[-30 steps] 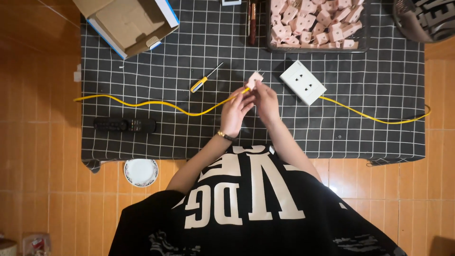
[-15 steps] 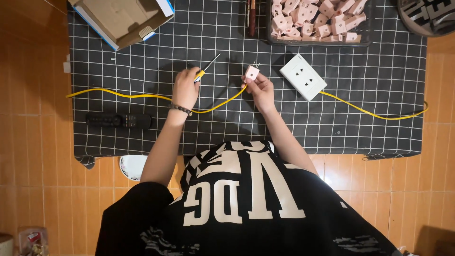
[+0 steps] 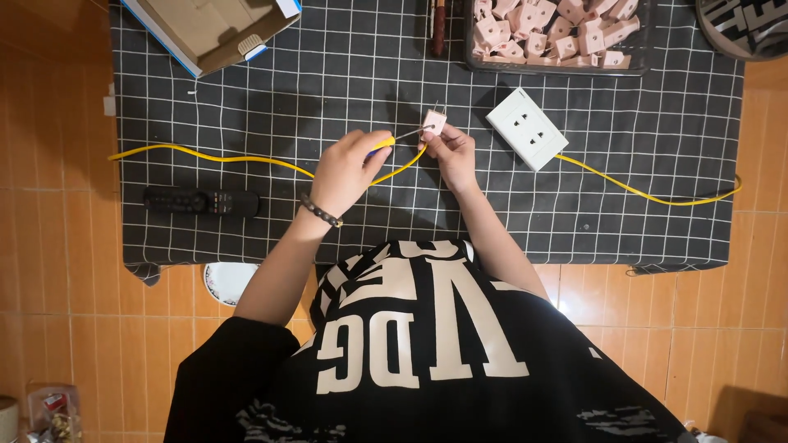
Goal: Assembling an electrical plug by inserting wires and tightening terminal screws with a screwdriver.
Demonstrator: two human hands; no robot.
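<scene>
A person seated on a tiled floor [image 3: 66, 246] works over a black grid-patterned mat [image 3: 328, 90], both hands raised just above it. The right hand [image 3: 452, 153] is clamped on a small pink plug [image 3: 433, 123], pinched between thumb and fingertips with its two metal prongs pointing away from the body. The left hand [image 3: 347, 170] is closed around a yellow-handled screwdriver [image 3: 392, 140], its thin blade aimed at the plug's near side; whether the tip touches cannot be told. A yellow cable [image 3: 205, 155] runs out past the left hand in one direction and, beyond the right hand, on from a white socket block [image 3: 526, 128] lying just beside that hand. Farther out from the right hand sits a dark tray of pink plugs [image 3: 558, 33]; beyond the left hand lies an open cardboard box [image 3: 209, 29], and near its wrist a black remote [image 3: 201, 202]. Judged from this grip, the work goes best with the plug held rigid, the blade seated squarely, and the turning done from the fingers with light pressure, so the tip does not slip.
</scene>
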